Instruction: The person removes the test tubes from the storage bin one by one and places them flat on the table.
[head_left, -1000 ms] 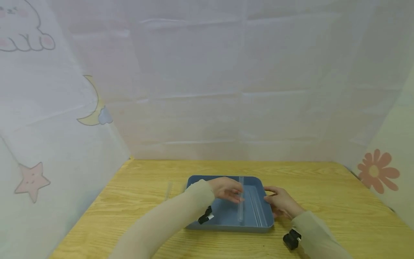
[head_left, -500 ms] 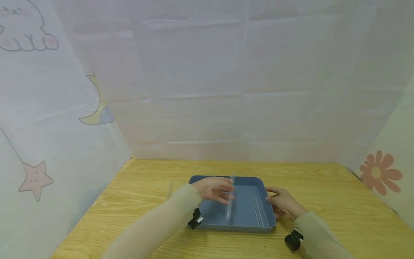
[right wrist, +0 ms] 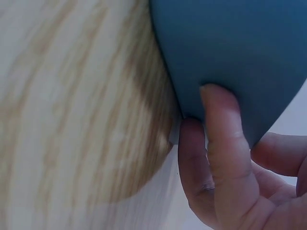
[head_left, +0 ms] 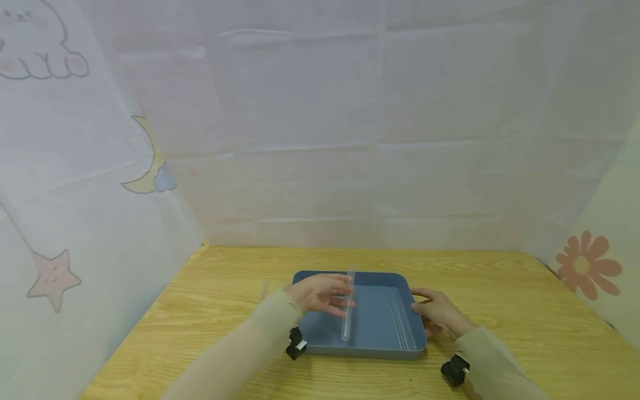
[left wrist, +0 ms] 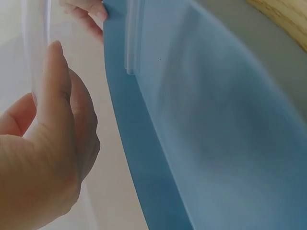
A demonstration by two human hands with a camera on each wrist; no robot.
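A clear test tube [head_left: 346, 328], its rounded end toward me, is pinched between the thumb and fingers of my left hand [head_left: 320, 293]. The hand is above the left half of a blue rectangular tray [head_left: 372, 353]. In the left wrist view, the test tube [left wrist: 36, 43] rises past the fingertips. My right hand [head_left: 440, 314] grips the tray's right side at the rim. In the right wrist view, the fingers [right wrist: 225, 124] press against the blue wall. More clear tubes [head_left: 401, 322] lie lengthwise inside the tray along its right side.
On the wooden table [head_left: 215, 283], left of the tray, lies another clear, narrow piece [head_left: 264, 290], partly hidden by my left sleeve. A pale printed sheet [head_left: 320, 194] stands behind the table and along both sides.
My left hand has moved left over the tray with the test tube, which now tilts slightly. The right hand stays on the tray's side, and the tubes at the right lie still.
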